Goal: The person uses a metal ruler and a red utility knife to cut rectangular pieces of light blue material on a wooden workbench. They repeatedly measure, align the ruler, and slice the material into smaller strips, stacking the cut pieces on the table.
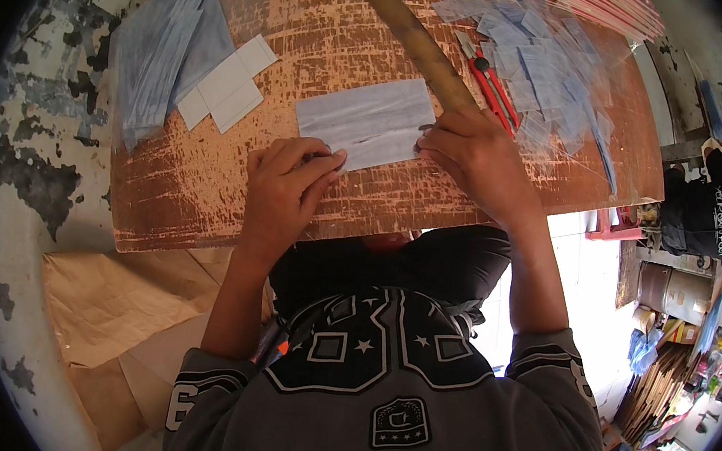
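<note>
A pale grey-blue sheet (371, 115), thin and oblong, lies on the worn brown table (307, 53) in front of me. At its near left corner, my left hand (290, 176) pinches the edge between thumb and fingers. My right hand (478, 160) is closed on the sheet's right edge, with the fingertips curled and partly hidden. A fold or crease runs along the sheet's near side. Just beyond my right hand rests a red box cutter (493, 87) with its blade end pointing away. A long brown strip (412, 37) reaches from the far edge to that hand.
White cut card pieces (231, 90) lie left of the sheet, beside a stack of bluish plastic sheets (166, 45). Loose clear plastic pieces (538, 69) cover the far right, near thin pink sticks (604, 2). Brown paper (131, 304) lies below the table; another person (706, 208) is at right.
</note>
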Tool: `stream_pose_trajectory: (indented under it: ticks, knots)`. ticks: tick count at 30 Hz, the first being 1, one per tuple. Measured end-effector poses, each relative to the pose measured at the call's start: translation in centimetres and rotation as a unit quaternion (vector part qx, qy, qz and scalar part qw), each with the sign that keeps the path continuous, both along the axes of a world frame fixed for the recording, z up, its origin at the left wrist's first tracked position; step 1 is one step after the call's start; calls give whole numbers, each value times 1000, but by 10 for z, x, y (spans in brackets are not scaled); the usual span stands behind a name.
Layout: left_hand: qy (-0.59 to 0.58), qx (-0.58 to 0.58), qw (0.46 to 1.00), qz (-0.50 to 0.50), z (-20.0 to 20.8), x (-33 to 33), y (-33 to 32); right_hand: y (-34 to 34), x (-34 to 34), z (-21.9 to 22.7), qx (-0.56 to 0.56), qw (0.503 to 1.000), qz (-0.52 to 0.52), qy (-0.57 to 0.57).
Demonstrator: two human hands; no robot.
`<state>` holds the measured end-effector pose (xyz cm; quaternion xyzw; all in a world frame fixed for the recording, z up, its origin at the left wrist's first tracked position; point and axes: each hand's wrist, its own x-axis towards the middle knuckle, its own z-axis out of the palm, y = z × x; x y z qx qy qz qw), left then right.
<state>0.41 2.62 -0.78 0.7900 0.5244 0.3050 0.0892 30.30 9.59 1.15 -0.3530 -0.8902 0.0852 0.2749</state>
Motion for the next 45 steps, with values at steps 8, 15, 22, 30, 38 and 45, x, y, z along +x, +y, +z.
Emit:
stream_pose_trajectory:
  ticks: [8, 15, 22, 30, 38, 45]
  knots:
    - [-7, -8, 1000, 2, 0, 2, -1, -4, 0, -5, -13, 999, -23, 20]
    - [-26, -8, 1000, 0, -4, 0, -2, -7, -2, 2, -15, 999, -34, -11]
    - [-22, -3, 1000, 7, -1, -1, -3, -12, -4, 2, -53, 998, -21, 27]
    - [0, 14, 1000, 22, 1, 7, -6, -29, -10, 2, -53, 996, -48, 51]
    - [30, 6, 999, 24, 8, 12, -6, -36, -19, -12, -73, 982, -129, 117]
    - [50, -10, 998, 25, 16, 16, -6, -41, -26, -14, -91, 972, -158, 148]
